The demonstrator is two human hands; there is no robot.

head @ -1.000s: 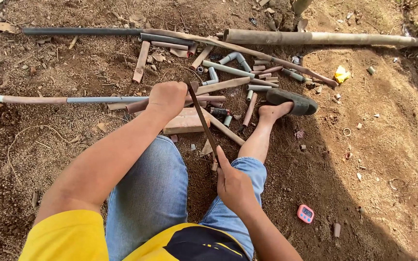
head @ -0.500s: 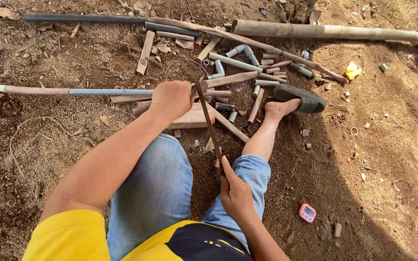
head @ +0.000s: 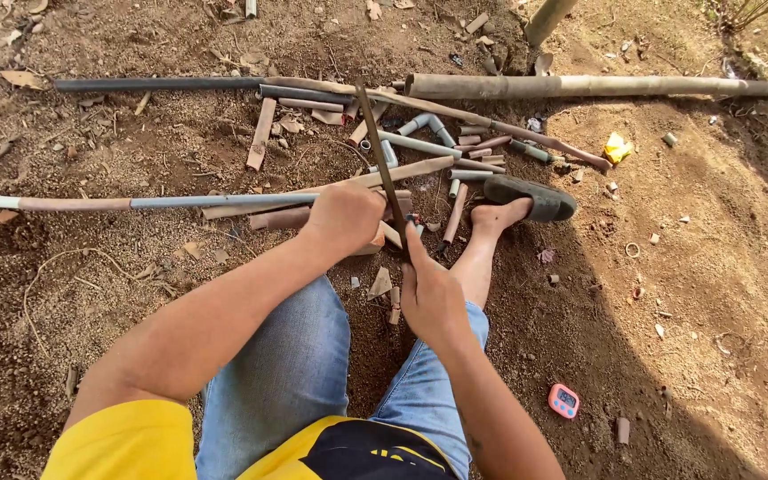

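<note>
Starting at the left: the long thin pipe [head: 135, 203] lies flat on the dirt, running left to right straight into your left hand [head: 344, 216]. That hand is clamped down over a short wooden piece [head: 282, 218] right where the pipe ends; its fingers are curled under, so you can't see exactly what they wrap, but they're closed, not spread.

Just to the right of that hand is the saw [head: 382, 169]. Its long axis runs near-vertical in the head view, tilted a bit leftward at the far tip, so it crosses the pipe line almost square. The blade passes touching or just beside your left knuckles; can't tell which.

Your right hand [head: 430, 298] sits at the near end of the saw, fingers wrapped tight round the handle, closer to your body than the left hand. So the tool points away from you and the work lies across it.

Further right, your foot in the dark sandal [head: 531, 197] rests beside the scrap pile, and a small pink timer [head: 564, 401] sits well apart on the dirt.
</note>
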